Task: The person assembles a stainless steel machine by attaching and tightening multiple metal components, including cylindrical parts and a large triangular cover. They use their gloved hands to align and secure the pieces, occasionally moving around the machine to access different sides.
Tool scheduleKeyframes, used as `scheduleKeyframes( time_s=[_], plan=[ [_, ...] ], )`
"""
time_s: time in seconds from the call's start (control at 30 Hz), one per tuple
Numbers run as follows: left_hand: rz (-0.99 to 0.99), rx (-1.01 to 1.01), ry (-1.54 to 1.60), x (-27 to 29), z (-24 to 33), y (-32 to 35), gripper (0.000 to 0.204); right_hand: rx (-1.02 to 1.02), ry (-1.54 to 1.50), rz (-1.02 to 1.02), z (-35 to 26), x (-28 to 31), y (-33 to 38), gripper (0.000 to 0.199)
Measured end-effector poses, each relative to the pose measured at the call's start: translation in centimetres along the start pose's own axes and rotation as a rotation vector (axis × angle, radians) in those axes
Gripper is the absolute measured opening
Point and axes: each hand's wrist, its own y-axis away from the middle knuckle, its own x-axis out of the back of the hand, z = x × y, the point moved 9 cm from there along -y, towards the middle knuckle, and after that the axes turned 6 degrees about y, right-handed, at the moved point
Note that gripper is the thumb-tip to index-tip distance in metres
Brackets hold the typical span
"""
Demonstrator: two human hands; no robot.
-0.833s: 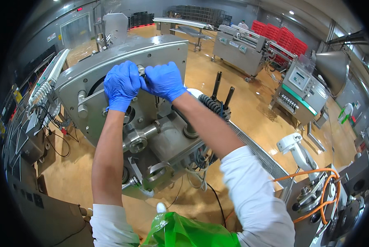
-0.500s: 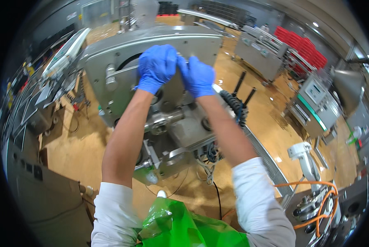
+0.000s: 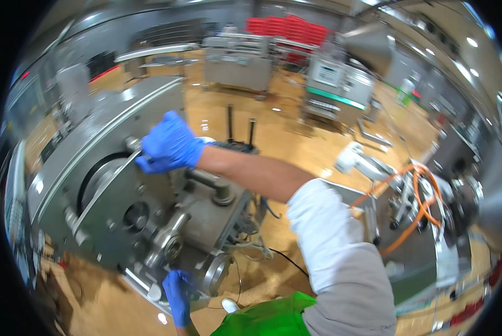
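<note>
My right hand (image 3: 170, 143), in a blue glove, is closed at the upper corner of a flat metal plate (image 3: 108, 193) on the front of a steel machine (image 3: 144, 106). A short metal post (image 3: 132, 144) shows beside its fingers; what lies inside the grip is hidden. My left hand (image 3: 178, 294), also blue-gloved, is low down beside a round steel cylinder (image 3: 214, 274). Motion smears its fingers, so I cannot tell their shape. Between the hands sits a steel pipe fitting (image 3: 170, 243). A dark round opening (image 3: 136, 215) shows in the plate.
Cables (image 3: 256, 241) hang at the machine's right side, with two black rods (image 3: 230, 123) behind. To the right are an orange hose (image 3: 413, 224) and a white jointed part (image 3: 357, 159) by other steel equipment. A control cabinet (image 3: 335, 84) and red crates (image 3: 287, 31) stand farther back.
My view has swung right. My left hand has left the plate's top and dropped to the machine's lower part. My right hand remains at the plate's upper corner.
</note>
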Motion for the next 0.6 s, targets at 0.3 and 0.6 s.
scheduleKeyframes(
  time_s=[0.3, 0.6],
  plan=[
    [0.119, 0.585, 0.619, -2.2, -6.2, -2.4, 0.023, -0.76, 0.061, 0.323, -0.2, -0.9, 5.2, 0.026],
    [-0.223, 0.854, 1.939, -2.6, -8.8, -6.7, 0.035, -0.527, -0.025, 0.168, 0.1, 1.3, 4.9, 0.05]
  ],
)
